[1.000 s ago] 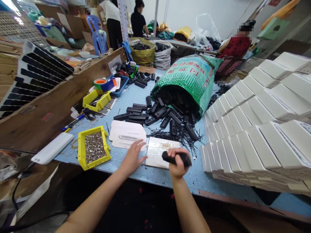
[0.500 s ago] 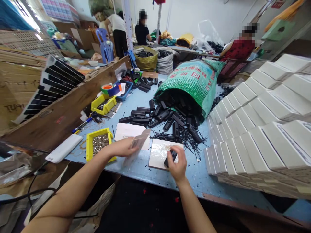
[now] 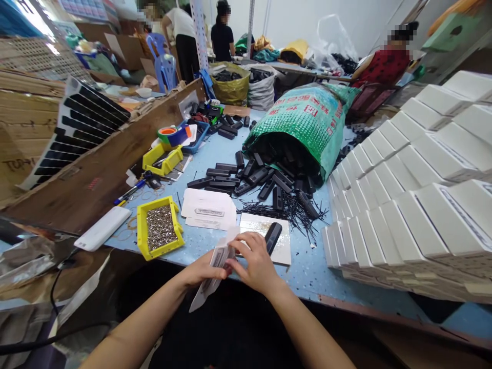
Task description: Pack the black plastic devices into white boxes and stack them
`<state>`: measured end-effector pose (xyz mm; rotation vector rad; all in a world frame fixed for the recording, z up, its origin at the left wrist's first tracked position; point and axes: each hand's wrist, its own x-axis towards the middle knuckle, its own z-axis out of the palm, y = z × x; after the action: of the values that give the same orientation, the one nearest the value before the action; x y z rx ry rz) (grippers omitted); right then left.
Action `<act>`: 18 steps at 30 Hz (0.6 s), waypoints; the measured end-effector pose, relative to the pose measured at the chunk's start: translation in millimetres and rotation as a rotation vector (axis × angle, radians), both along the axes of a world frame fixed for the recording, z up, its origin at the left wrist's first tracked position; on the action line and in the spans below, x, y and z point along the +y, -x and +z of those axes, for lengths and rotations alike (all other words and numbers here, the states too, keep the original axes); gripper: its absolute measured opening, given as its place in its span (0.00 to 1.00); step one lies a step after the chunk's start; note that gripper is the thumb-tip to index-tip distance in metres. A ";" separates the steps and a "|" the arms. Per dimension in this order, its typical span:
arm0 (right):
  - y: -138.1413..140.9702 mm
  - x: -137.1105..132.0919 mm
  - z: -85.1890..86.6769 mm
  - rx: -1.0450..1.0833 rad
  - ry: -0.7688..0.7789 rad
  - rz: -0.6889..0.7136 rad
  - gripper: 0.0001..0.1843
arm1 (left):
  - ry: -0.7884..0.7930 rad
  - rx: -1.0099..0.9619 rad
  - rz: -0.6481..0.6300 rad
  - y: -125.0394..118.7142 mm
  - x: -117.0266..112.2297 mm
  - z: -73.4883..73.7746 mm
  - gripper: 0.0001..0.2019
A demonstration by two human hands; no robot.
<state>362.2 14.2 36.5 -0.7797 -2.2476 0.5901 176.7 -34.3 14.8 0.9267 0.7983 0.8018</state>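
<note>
A flat white card box (image 3: 205, 293) with a printed picture is held up at the table's front edge. My left hand (image 3: 202, 269) grips it from the left, thumb across the print. The fingers of my right hand (image 3: 255, 261) close on its upper right edge. Just beyond my right hand, a black plastic case (image 3: 273, 237) lies slanted on a white board (image 3: 283, 252). More printed white cards (image 3: 209, 210) lie flat on the table behind my left hand. To the left stands a yellow bin (image 3: 159, 228) of small metal screws or similar parts.
A green woven sack (image 3: 298, 123) spills black cases (image 3: 255, 177) onto the table, near loose black strips (image 3: 295, 218). Stacked white boxes (image 3: 415, 205) wall the right side. At left are a white power bank-like block (image 3: 103, 229) and a wooden edge board (image 3: 96, 174). Several people work behind.
My right hand has let go of the black case, leaving it on the white board, and moved left onto the card box. My left hand brought the card box nearer to me.
</note>
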 end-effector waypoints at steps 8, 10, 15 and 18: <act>-14.2 6.1 0.2 0.066 0.259 0.101 0.11 | -0.268 0.592 0.099 7.0 8.5 7.5 0.54; -17.5 7.3 -9.4 0.313 0.389 0.011 0.12 | -0.391 0.708 0.066 9.1 5.3 14.5 0.47; -6.0 6.0 -33.1 0.675 0.918 0.005 0.26 | -0.536 0.698 -0.089 -3.8 2.7 24.4 0.20; -1.0 4.5 -31.3 0.542 0.793 0.069 0.29 | -0.453 0.662 0.024 -18.1 6.1 19.6 0.43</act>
<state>363.2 18.7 5.2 -0.7744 -1.5155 1.5644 194.8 -28.2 34.4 1.6355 1.2245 0.7096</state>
